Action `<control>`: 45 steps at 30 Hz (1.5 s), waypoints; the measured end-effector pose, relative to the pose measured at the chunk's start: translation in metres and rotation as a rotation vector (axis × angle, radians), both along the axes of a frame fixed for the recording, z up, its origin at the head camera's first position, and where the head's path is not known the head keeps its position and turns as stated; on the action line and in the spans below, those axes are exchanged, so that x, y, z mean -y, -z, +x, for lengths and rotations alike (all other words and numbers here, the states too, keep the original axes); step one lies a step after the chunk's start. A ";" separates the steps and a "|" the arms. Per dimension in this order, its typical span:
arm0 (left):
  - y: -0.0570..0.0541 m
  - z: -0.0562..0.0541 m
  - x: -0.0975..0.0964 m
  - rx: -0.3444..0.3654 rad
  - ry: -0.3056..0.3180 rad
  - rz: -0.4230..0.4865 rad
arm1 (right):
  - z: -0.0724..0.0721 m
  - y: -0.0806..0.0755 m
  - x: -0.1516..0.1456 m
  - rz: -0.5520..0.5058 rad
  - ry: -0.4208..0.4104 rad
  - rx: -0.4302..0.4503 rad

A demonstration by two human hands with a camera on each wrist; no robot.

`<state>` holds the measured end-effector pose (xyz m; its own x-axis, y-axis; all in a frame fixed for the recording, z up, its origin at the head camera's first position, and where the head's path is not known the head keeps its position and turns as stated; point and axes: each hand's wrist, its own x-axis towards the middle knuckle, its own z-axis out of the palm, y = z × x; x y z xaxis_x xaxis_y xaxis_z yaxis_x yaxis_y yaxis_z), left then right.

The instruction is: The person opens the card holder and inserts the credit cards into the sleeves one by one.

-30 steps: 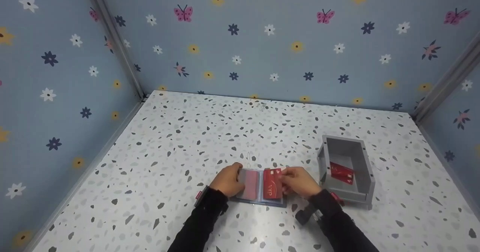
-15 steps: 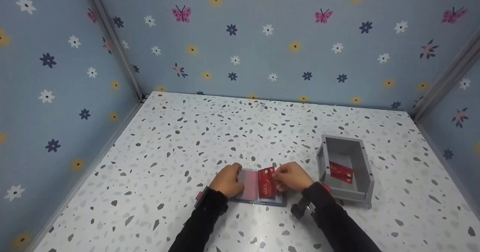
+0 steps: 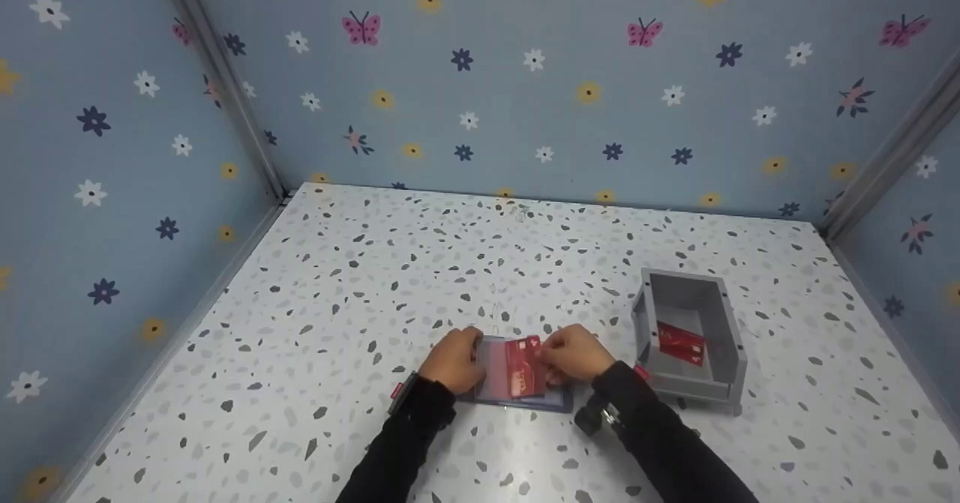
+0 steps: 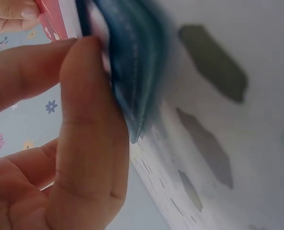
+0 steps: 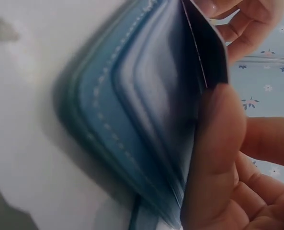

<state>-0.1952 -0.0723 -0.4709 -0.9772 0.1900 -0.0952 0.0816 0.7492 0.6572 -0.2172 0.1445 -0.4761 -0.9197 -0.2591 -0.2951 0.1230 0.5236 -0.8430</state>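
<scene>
An opened blue card holder (image 3: 559, 399) with clear pages lies on the table, stitching along its edge in the right wrist view. My left hand (image 3: 452, 360) grips its left side between thumb and fingers, next to a pink page (image 3: 498, 375). With thumb and fingertips my right hand (image 3: 579, 354) pinches the right edge of a red card (image 3: 527, 369). The card stands over the holder's middle, its left part overlapping the clear pages and looking paler there. Seen from the left wrist, the thumb (image 4: 91, 124) lies against the blue cover (image 4: 144, 62).
A grey bin (image 3: 736, 360) stands on the table to the right, close to the right wrist. Inside it lies another red card (image 3: 681, 344). Flower-patterned walls (image 3: 525, 98) rise behind and at both sides of the speckled table (image 3: 360, 263).
My right hand has moved left, carrying the red card from the holder's right side to its middle, over the clear pages. The left hand keeps its place on the holder.
</scene>
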 end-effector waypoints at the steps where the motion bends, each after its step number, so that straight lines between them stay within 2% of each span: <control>1: 0.000 0.000 0.000 0.003 -0.001 0.002 | 0.000 0.000 0.001 -0.003 0.003 0.001; 16: -0.003 0.000 0.000 0.007 -0.016 0.026 | -0.003 0.000 0.017 -0.015 0.039 0.033; 26: 0.000 -0.003 0.002 -0.014 0.015 0.055 | -0.002 -0.001 0.030 0.038 0.053 0.015; 35: 0.001 -0.002 0.002 0.009 0.005 0.059 | 0.001 -0.003 0.039 0.057 0.004 -0.047; 39: 0.001 -0.002 0.002 0.016 0.008 0.070 | 0.002 -0.004 0.042 0.088 0.011 -0.092; 45: 0.001 -0.002 0.001 0.003 0.019 0.062 | 0.003 -0.003 0.045 0.078 0.033 -0.081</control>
<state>-0.1974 -0.0734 -0.4723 -0.9730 0.2145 -0.0854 0.0938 0.7054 0.7026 -0.2138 0.0994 -0.4729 -0.9490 -0.2074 -0.2373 0.0742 0.5847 -0.8078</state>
